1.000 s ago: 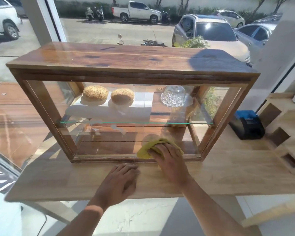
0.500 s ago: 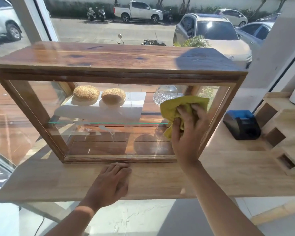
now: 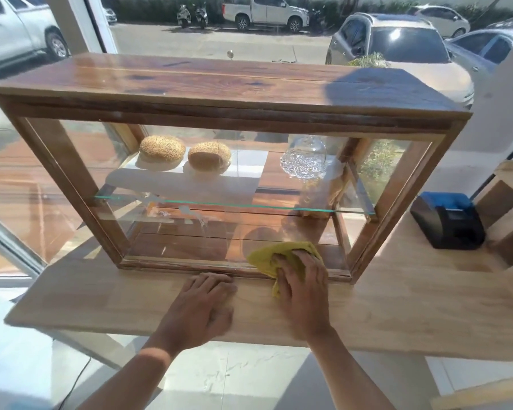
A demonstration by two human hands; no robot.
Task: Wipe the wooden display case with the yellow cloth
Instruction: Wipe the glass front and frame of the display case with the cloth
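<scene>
Crumpled yellow cloth (image 3: pixel 282 255) pressed to glass-fronted wooden display case (image 3: pixel 219 84) under flat right hand (image 3: pixel 302 288); left hand (image 3: pixel 203 309) flat on smooth counter (image 3: pixel 412 306)

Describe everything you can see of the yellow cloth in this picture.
The yellow cloth is a soft, crumpled mustard-yellow fabric, bunched rather than spread flat. It lies against the lower right of the wooden display case front, over the glass and bottom rail, one corner hanging onto the counter. The right hand presses on it, covering much of it.
</scene>
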